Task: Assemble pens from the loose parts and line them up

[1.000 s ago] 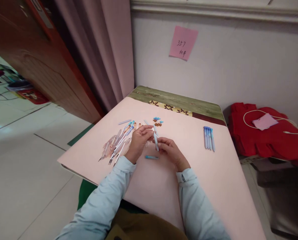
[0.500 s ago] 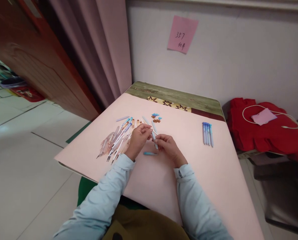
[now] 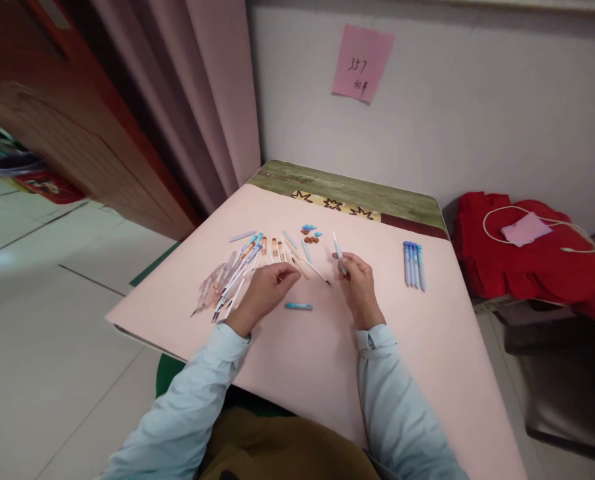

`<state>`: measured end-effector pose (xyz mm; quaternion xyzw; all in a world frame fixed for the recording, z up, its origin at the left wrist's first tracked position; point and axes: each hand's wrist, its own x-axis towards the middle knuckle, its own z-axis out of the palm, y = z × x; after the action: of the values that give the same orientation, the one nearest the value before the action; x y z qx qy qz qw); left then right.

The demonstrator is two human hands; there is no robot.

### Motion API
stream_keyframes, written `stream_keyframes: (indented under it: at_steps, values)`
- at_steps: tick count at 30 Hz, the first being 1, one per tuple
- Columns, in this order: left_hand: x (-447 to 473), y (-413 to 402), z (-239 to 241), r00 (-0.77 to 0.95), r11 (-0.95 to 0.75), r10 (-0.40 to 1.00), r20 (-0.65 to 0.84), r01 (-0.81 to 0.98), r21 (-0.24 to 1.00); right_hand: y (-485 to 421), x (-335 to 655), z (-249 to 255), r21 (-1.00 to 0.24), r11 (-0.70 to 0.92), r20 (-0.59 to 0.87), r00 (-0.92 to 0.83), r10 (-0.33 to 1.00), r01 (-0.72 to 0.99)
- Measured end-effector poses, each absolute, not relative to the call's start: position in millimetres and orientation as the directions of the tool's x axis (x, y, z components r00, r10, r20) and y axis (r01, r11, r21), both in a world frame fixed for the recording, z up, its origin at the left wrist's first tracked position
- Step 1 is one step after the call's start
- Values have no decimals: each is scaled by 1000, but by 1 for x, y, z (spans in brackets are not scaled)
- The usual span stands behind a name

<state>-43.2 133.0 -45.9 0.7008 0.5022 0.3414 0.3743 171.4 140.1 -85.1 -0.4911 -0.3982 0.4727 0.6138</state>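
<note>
My right hand (image 3: 360,280) is closed on a pale blue pen barrel (image 3: 339,250), held tilted up above the pink tabletop (image 3: 302,360). My left hand (image 3: 266,287) hovers low beside a thin white refill (image 3: 311,267) lying on the table; its fingers are curled and loosely pinched, with nothing visible in them. A short blue pen piece (image 3: 298,306) lies between my hands. A heap of loose pen parts (image 3: 232,280) spreads to the left of my left hand. Small blue and brown caps (image 3: 310,235) lie farther back.
Several assembled blue pens (image 3: 414,265) lie side by side at the right of the table. A pink note (image 3: 362,61) hangs on the wall. Red cloth with a white cord (image 3: 532,253) sits right of the table. A curtain and a wooden door stand at the left.
My hands have come apart. The right hand has carried the pen barrel up and to the right; the left hand has dropped toward the table near the white refill.
</note>
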Motion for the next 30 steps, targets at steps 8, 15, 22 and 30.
stream_keyframes:
  at_steps: [8,15,22,30]
  values:
    - [-43,111,-62,581,-512,811,65,651,560,147,172,-96,-944,114,5,333,943,-309]
    - [-42,112,-56,542,-457,836,92,593,663,147,170,-101,-947,101,-7,334,943,-305]
    - [-61,122,-46,341,-3,939,-37,118,993,133,167,-77,-976,67,51,83,995,-205]
    - [-69,125,-49,254,29,967,-21,-29,999,125,166,-69,-996,67,76,-145,986,-66]
